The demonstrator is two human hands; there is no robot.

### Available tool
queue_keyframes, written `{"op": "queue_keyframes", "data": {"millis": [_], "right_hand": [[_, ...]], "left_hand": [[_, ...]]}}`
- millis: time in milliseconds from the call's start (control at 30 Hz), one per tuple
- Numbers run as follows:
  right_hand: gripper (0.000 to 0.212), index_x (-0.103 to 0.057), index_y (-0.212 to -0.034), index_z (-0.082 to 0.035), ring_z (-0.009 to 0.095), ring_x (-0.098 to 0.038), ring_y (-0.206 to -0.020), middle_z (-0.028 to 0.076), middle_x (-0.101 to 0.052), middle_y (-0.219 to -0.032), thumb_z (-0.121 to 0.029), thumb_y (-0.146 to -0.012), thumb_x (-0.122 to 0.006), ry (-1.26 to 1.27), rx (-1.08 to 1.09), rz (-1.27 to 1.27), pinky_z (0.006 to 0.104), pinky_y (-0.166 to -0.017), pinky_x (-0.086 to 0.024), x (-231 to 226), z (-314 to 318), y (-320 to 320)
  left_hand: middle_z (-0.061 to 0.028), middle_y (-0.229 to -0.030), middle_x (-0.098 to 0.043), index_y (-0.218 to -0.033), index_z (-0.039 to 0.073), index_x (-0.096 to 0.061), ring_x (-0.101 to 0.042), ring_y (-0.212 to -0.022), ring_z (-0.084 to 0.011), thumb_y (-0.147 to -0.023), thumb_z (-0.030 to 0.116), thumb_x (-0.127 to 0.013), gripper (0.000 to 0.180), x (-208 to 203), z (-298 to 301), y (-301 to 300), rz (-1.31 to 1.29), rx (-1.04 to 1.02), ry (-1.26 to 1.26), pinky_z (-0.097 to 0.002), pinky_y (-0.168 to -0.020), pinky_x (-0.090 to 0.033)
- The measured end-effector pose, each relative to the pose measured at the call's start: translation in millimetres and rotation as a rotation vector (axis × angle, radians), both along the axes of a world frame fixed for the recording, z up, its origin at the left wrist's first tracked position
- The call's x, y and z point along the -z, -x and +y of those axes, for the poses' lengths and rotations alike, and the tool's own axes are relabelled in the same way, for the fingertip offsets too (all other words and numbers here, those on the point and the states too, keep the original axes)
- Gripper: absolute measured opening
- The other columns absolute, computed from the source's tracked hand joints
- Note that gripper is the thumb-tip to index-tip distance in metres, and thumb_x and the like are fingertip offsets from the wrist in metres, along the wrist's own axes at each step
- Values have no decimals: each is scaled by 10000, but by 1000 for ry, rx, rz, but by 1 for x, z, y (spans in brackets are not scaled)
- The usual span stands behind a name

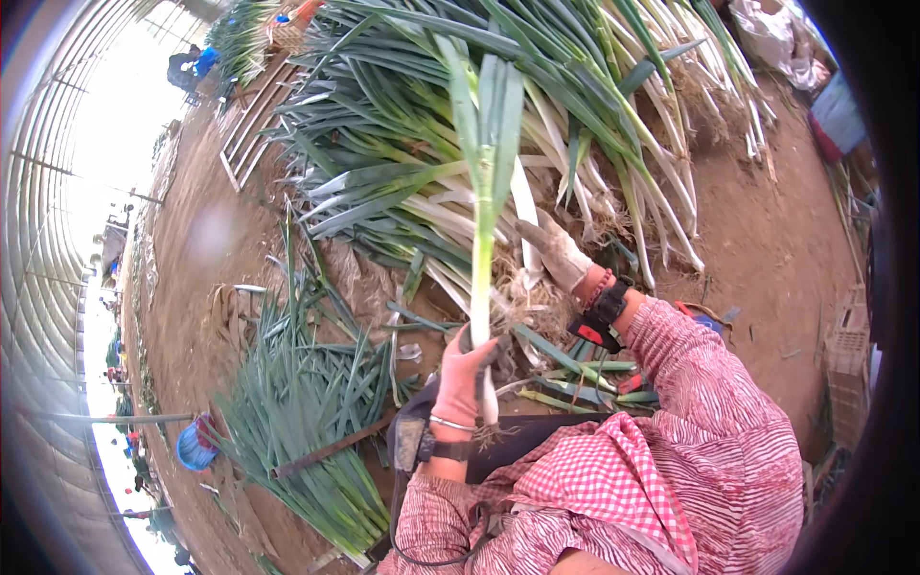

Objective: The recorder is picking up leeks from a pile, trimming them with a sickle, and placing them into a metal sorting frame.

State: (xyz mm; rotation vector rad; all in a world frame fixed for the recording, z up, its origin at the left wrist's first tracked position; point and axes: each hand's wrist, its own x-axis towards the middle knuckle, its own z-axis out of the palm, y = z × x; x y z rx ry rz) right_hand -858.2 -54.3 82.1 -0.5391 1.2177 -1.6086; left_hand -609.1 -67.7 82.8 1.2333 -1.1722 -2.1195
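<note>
Left hand (pixel 462 381), gloved, closed round white shank of one leek (pixel 482 278), held upright near centre, roots at bottom just above lap, green leaves fanning up toward top of frame. Right hand (pixel 556 251), also gloved, reaching fwd into roots of big leek pile (pixel 537 115); fingers curled on root ends, but can't tell whether anything actually gripped. Wristbands/watches on both wrists; red-and-white checked sleeves (pixel 690 450) filling lower right. Pile spread across upper centre to upper right, white stalks w/ root ends pointing down-right, tight against right hand, little free room there. Left of held leek: heap of cut green leaf trimmings (pixel 297 412) on ground, dark bar (pixel 331 448) lying across its lower edge, close to left forearm. Open bare soil (pixel 192 259) further left and again at right past pile (pixel 767 240), most open room for moving there. Blue tub (pixel 195 447) at left edge of trimmings. Wooden frame (pixel 251 120) lying on ground upper left. Plastic crates (pixel 848 364) stacked at right edge. Surface all packed brown dirt; room = arched greenhouse tunnel, ribs curving along left rim, bright daylight at far end, another person (pixel 192 65) crouched far off upper left.
</note>
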Motion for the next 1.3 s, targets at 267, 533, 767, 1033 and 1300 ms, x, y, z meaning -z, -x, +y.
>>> {"op": "queue_keyframes", "data": {"millis": [267,533,767,1033,1300], "right_hand": [[371,-481,-1287,-15,136,-682,-705,92,-679,-888,-148,-967,-615,-118,-288,93,276,-629,-570,0,61,-90],[460,-617,-1247,-40,291,-679,-986,164,-709,-1084,-377,-934,-613,-168,-961,496,392,-870,-525,4,85,-65],[516,-584,-1323,-65,291,-613,-1119,173,-630,-1251,-297,-878,-704,-514,228,770,375,-983,-488,96,87,130],[934,-416,-1475,-21,357,-537,-1296,247,-562,-1379,-437,-742,-818,-1084,195,919,383,-1096,-418,130,71,259],[756,-384,-1506,-118,358,-573,-1262,264,-607,-1308,-353,-845,-666,-1093,60,845,421,-1055,-451,132,26,268]], "left_hand": [[-110,-1078,-688,-1294,-32,-566,-682,-929,-225,-878,110,-740,473,-41,-36,-2,281,8,-226,-338,-785,-574],[-92,-970,-693,-1183,29,-608,-698,-838,-222,-887,147,-711,335,-29,-7,9,109,125,-350,-345,-753,-593],[-117,-934,-642,-1388,-26,-453,-656,-790,-238,-878,127,-702,587,1,2,11,198,104,-332,-391,-761,-583],[-134,-938,-640,-1435,-42,-395,-665,-778,-258,-871,145,-713,673,10,2,15,124,128,-311,-398,-737,-587],[-156,-966,-686,-1182,-51,-572,-709,-838,-310,-868,171,-683,400,0,2,29,54,112,-339,-397,-768,-592]]}}
